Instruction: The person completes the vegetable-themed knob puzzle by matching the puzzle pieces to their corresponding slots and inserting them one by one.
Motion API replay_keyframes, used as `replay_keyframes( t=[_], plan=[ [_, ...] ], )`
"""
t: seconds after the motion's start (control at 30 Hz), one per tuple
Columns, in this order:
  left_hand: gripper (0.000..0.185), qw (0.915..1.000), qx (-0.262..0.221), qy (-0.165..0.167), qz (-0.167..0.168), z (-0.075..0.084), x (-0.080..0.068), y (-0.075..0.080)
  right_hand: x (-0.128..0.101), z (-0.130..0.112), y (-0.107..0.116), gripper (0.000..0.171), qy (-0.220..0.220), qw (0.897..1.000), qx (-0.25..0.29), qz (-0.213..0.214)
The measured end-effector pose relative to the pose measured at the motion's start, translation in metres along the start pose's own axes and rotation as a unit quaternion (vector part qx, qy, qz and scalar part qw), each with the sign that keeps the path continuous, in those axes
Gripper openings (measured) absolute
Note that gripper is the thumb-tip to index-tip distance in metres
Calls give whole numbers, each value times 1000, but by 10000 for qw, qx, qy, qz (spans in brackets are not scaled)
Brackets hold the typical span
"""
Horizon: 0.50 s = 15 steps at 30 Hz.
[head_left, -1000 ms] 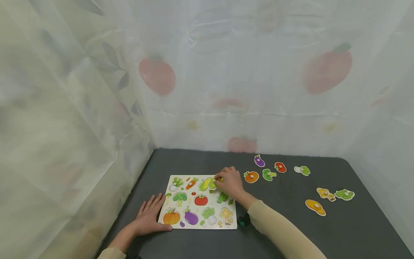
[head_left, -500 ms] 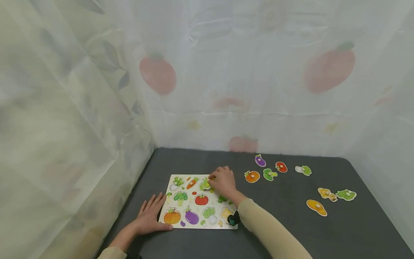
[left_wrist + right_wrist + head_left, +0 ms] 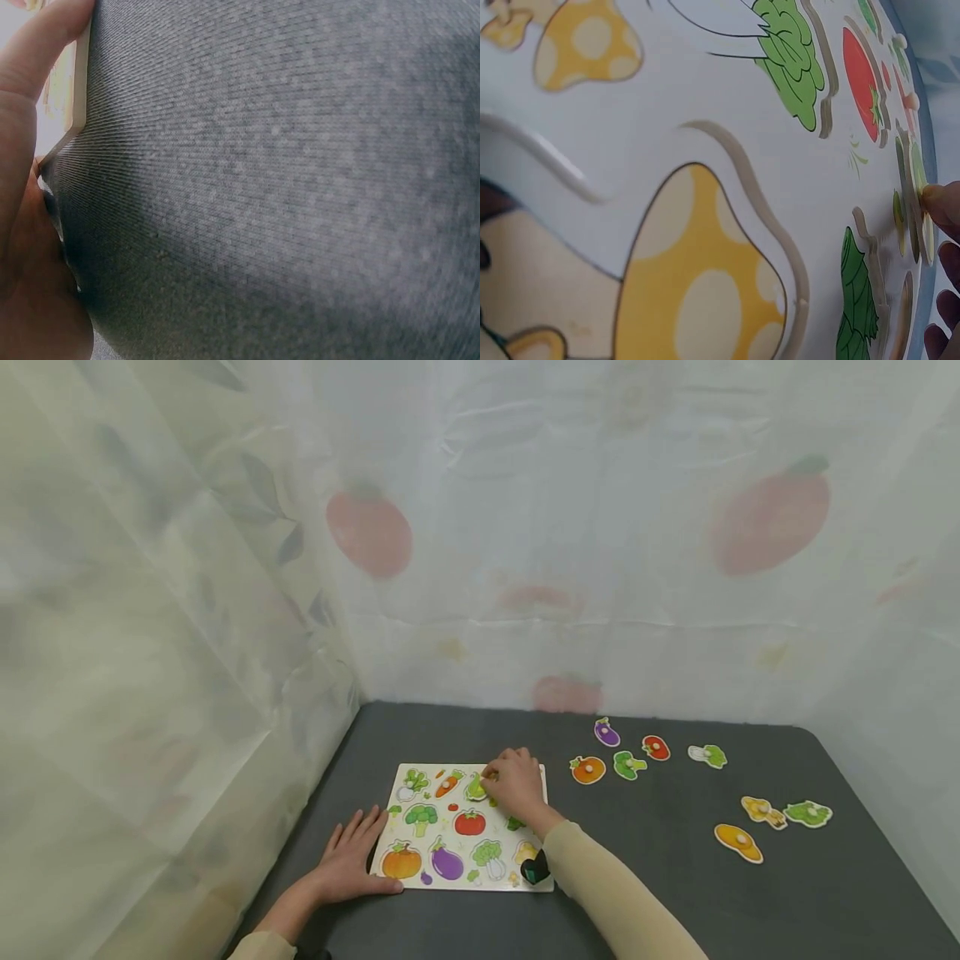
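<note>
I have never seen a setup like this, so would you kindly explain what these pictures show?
There is no machine here; a person is working bare-handed. The wide picture is taken from the person's head, looking forward and down; the two close-ups are taken from the left and right wrists. On the dark table lies a white puzzle board with vegetable pictures. Eight loose pieces lie to its right, among them an eggplant piece and a tomato piece. The left hand rests at the board's left side, thumb against its near edge. The right hand pinches what looks like a corn piece, partly hidden.
</note>
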State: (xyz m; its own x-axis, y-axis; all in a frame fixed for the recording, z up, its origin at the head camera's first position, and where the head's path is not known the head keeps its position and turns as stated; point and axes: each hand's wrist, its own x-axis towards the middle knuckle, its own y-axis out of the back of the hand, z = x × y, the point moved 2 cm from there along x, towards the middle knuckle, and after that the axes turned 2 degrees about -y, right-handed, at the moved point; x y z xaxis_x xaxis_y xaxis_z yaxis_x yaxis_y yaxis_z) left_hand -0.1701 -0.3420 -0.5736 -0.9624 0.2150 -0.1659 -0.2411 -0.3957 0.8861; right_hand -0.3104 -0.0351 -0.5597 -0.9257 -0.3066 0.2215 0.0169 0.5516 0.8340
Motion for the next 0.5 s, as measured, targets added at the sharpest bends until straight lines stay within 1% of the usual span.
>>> replay_keyframes(
  t=[0.3, 0.5],
  plan=[
    [129, 10000, 7, -18, 28, 2, -1, 1, 0, -2, -3, 10, 43, 10000, -3, 1],
    [129, 10000, -21, -26, 26, 2, -1, 2, -1, -2, -5, 10, -29, 10000, 35, -46]
  ],
)
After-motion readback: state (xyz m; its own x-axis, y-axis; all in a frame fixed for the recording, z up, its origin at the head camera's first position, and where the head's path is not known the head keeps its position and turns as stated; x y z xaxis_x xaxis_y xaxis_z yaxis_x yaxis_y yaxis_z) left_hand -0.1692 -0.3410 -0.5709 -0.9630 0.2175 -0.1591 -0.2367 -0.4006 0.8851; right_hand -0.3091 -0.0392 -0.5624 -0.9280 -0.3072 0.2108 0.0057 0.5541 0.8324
